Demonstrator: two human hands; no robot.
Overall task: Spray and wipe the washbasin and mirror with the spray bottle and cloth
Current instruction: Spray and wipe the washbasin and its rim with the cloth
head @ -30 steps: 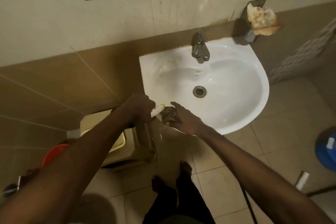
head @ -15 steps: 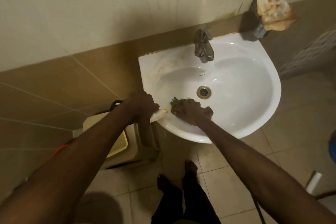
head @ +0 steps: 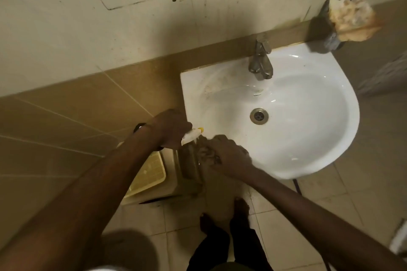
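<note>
A white washbasin (head: 308, 134) hangs on the tiled wall with a steel tap (head: 261, 61) at its back and a drain (head: 259, 116) in the bowl. My left hand (head: 171, 128) grips a white spray bottle (head: 191, 135) with a yellow nozzle, held at the basin's left front rim. My right hand (head: 229, 156) presses a dark cloth (head: 207, 153) against the front left rim of the basin; the cloth is mostly hidden under my fingers. The mirror is out of view.
A beige bin (head: 154, 174) stands on the floor left of the basin. A soap holder with a crumpled orange lump (head: 350, 19) is fixed to the wall at the basin's back right. My bare feet (head: 224, 218) stand on the floor tiles below.
My right hand with the cloth has slid back from inside the bowl to the front left rim. My left hand keeps the bottle at the rim.
</note>
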